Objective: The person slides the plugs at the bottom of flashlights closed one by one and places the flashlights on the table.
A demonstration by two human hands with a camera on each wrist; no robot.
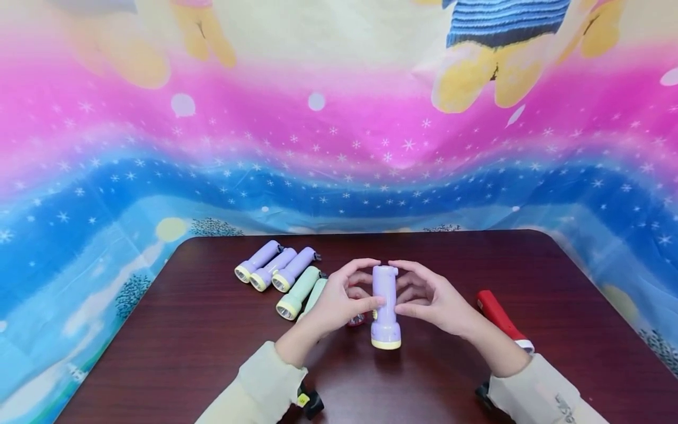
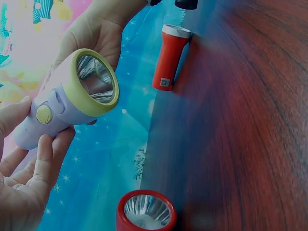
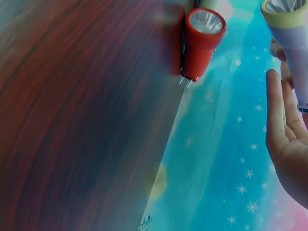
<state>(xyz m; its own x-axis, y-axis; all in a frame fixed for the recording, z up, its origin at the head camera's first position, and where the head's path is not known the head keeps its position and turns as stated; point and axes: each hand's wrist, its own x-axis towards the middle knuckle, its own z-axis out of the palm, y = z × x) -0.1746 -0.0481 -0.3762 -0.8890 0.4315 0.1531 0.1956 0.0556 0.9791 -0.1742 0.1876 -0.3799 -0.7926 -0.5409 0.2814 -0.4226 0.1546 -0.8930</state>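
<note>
A lilac flashlight [image 1: 385, 285] with a pale yellow rim is held above the table between both hands, its lens end pointing down and toward the person. My left hand [image 1: 337, 299] grips it from the left, thumb on the body near the yellow switch button. On the other side, my right hand [image 1: 438, 299] holds it with the thumb at the barrel and fingers near the tail end. The left wrist view shows the flashlight's reflector and a yellow round button [image 2: 44, 114]. Part of the flashlight [image 3: 294, 48] is cut off in the right wrist view.
Three lilac flashlights [image 1: 259, 260] lie at the table's back left, with two green flashlights [image 1: 298, 292] beside them. A red flashlight [image 1: 356, 320] is mostly hidden behind the left hand. Another red flashlight [image 1: 498, 315] with a white rim lies by the right forearm. A printed cloth [image 1: 339, 147] hangs behind.
</note>
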